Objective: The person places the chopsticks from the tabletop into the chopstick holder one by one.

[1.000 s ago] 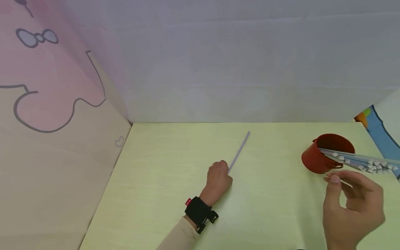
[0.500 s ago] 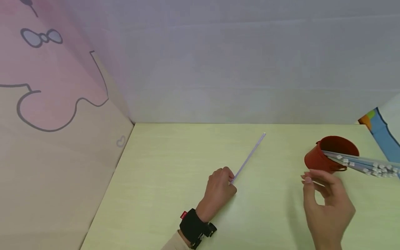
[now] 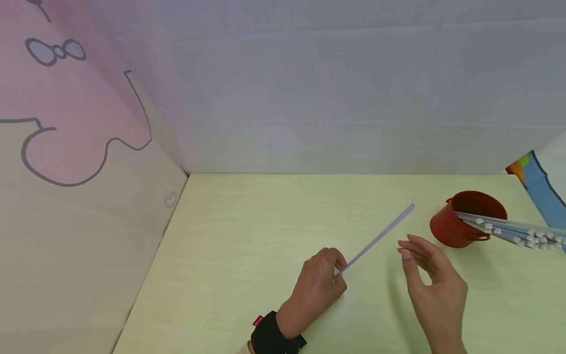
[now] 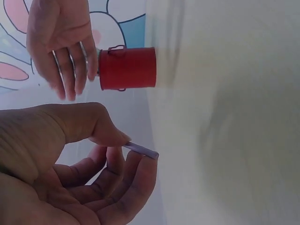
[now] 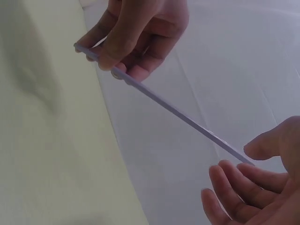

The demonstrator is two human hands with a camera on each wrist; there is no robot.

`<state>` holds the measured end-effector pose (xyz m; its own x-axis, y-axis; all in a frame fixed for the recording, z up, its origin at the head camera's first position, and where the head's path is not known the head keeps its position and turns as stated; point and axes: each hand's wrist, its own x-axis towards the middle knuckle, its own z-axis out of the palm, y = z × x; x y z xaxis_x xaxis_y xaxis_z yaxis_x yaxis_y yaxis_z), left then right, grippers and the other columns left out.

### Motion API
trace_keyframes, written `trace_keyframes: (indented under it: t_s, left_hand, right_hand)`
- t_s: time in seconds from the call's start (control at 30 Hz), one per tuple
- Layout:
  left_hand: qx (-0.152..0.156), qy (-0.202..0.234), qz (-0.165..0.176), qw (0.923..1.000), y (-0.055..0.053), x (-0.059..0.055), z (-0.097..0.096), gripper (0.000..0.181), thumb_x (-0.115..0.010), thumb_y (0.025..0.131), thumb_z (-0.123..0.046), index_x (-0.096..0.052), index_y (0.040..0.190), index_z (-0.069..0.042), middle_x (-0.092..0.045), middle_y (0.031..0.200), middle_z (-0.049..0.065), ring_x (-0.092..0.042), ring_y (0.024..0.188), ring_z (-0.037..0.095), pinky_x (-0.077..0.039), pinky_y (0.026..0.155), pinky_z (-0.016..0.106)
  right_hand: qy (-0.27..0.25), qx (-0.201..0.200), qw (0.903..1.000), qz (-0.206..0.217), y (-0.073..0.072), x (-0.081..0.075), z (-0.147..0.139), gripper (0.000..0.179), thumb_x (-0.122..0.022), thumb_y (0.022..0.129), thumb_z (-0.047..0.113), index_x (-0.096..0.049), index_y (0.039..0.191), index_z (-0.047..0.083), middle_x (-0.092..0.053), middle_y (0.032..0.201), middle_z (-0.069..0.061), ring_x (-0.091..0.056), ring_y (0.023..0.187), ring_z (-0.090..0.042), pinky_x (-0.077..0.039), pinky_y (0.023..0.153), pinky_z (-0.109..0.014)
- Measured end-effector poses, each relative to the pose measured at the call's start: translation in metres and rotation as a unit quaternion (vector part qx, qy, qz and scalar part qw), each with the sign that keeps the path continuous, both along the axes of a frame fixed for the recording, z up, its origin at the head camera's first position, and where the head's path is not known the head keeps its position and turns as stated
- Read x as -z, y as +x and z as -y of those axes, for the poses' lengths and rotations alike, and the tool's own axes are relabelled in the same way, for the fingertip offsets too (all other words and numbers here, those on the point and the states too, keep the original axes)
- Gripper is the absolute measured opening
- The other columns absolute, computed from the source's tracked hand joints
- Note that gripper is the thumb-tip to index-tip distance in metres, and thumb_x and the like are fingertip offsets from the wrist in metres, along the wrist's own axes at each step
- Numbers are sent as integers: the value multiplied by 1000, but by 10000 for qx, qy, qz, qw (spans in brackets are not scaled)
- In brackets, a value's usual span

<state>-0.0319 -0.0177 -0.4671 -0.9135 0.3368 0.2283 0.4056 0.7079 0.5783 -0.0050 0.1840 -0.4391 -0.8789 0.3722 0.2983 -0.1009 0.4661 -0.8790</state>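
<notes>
A thin, straight lavender stick (image 3: 380, 237) slants up and to the right from my left hand (image 3: 316, 285), which pinches its near end between thumb and fingers. The left wrist view shows the short end of the stick (image 4: 143, 150) poking out past the thumb. My right hand (image 3: 438, 290) is raised to the right of the stick, its fingers loosely bent and thumb apart from them. In the right wrist view the stick's far end overlaps the gap between the right thumb and fingers (image 5: 243, 192). Nothing shows gripped in that hand.
A red metal bucket (image 3: 446, 226) with small handles stands at the right of the pale yellow table (image 3: 247, 211). Several pale sticks with white ends (image 3: 530, 236) stick out of it to the right. Cloth walls enclose the table's back and left.
The left hand has moved right, swinging the stick's far end rightward and down towards the right hand. The right hand has come left, away from the bucket.
</notes>
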Motion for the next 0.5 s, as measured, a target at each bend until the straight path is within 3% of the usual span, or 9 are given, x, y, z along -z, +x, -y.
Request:
trace_keyframes:
  t_s: [0.1, 0.2, 0.33, 0.5]
  left_hand:
    - [240, -40, -63, 9997, 7, 3, -4, 27, -68, 70, 4, -60, 88, -15, -57, 83, -9, -48, 68, -4, -39, 60, 12]
    - [460, 70, -87, 9989, 12, 6, -7, 28, -68, 70, 3, -59, 89, -16, -56, 85, -10, -47, 69, -6, -38, 59, 9]
    - [695, 280, -191, 9970, 15, 8, -9, 30, -68, 71, 4, -57, 90, -17, -55, 87, -10, -46, 69, -7, -36, 59, 5]
    - [977, 428, -347, 9937, 17, 9, -11, 31, -68, 72, 3, -56, 92, -18, -54, 89, -11, -48, 74, -7, -37, 63, 3]
  right_hand:
    - [-324, -149, 9993, 103, 1, 1, 5, 38, -66, 90, 12, -61, 127, 20, -69, 110, 1, -66, 95, -6, -47, 84, -13]
    - [-681, -228, 9973, -127, 2, -1, 9, 37, -66, 89, 6, -60, 125, 11, -68, 108, -6, -67, 92, -12, -50, 81, -18]
    - [-1529, -315, 9863, -533, 5, -8, 14, 37, -67, 84, -5, -59, 120, -2, -66, 103, -18, -68, 88, -22, -53, 78, -26]
    - [-2319, -176, 9697, -751, 10, -23, 17, 35, -67, 80, -12, -61, 114, -10, -65, 100, -22, -68, 82, -27, -54, 77, -30]
